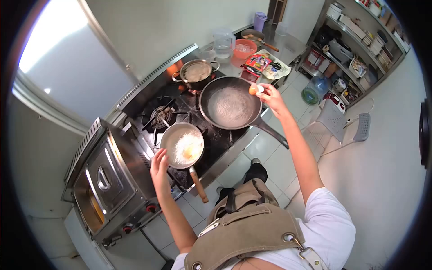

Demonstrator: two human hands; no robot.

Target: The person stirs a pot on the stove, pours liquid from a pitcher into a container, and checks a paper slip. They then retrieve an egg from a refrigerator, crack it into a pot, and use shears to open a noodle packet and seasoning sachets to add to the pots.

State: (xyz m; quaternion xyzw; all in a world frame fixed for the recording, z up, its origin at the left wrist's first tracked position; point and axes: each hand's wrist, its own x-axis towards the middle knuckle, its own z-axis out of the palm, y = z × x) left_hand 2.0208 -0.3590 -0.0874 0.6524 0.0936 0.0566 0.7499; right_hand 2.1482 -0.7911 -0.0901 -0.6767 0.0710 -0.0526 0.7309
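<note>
Between the thumb and fingertips of a person's right hand (273,100), a brown eggshell (255,89) with a patch of white is held firmly, the grip closed on it. Directly left of that grip, a large black frying pan (254,107) containing shallow, cloudy liquid sits on a gas stove (229,135), the shell appearing at its right edge and its long handle running out below the raised wrist. Farther left and nearer the body, the left hand (160,168) is beside the rim of a smaller saucepan (168,137), its fingers apart and around nothing; whether they touch the rim cannot be told. Just right of those fingers, an egg (189,153) shows as a yellow patch amid white froth in the saucepan, whose wooden handle (198,185) points toward the wearer. Ahead of the left hand is a bare burner (162,116); past it, to the left of the right-hand grip, stands a two-handled pot (197,85). Beyond the right hand lies a red packet (257,62), with an orange-red bowl (237,54) and a clear pitcher (223,44) behind it.
</note>
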